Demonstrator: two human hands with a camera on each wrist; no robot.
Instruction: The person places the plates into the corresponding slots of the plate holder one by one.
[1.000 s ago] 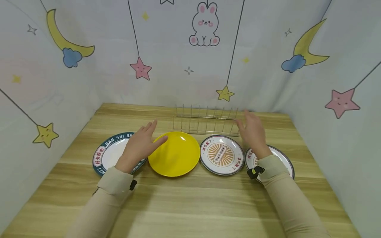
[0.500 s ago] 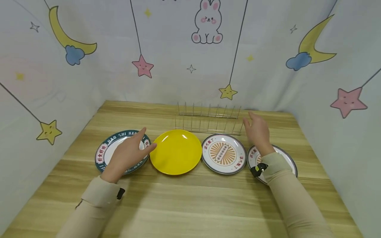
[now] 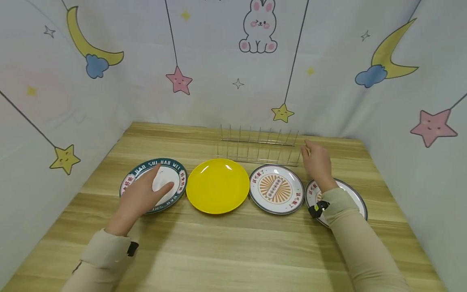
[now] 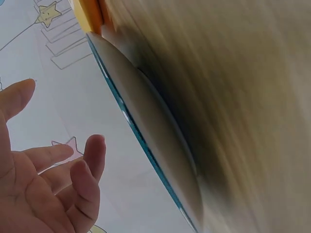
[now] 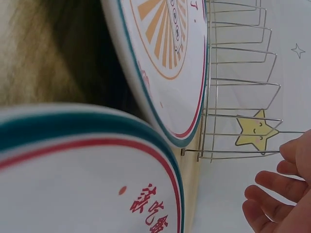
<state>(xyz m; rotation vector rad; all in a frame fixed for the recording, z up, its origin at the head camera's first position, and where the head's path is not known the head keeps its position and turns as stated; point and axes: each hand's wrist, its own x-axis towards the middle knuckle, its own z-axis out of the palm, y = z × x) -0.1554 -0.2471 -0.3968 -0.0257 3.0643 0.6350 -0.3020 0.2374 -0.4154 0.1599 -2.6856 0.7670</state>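
Observation:
My left hand [image 3: 140, 192] hovers over the left part of a white plate with a dark green lettered rim [image 3: 173, 194]. Its fingers are loosely bent with nothing between them, and the left wrist view shows a gap between hand [image 4: 53, 179] and plate [image 4: 146, 121]. Behind a white plate with a dark rim [image 3: 352, 198], my right hand [image 3: 318, 164] is held by the right end of a wire rack [image 3: 259, 152]. Loosely curled fingers [image 5: 277, 187] show there, holding nothing. My right wrist and sleeve partly cover that plate.
Between those two plates lie a yellow plate [image 3: 217, 186] and a white plate with an orange sunburst [image 3: 276, 190], all in a row on the wooden table [image 3: 226, 251]. Cloth walls with cartoon prints [image 3: 204, 101] enclose the back and sides.
My left hand has moved left and nearer to me, from beside the yellow plate to above the green-rimmed one. My right hand stays by the rack, its fingers drawn in slightly.

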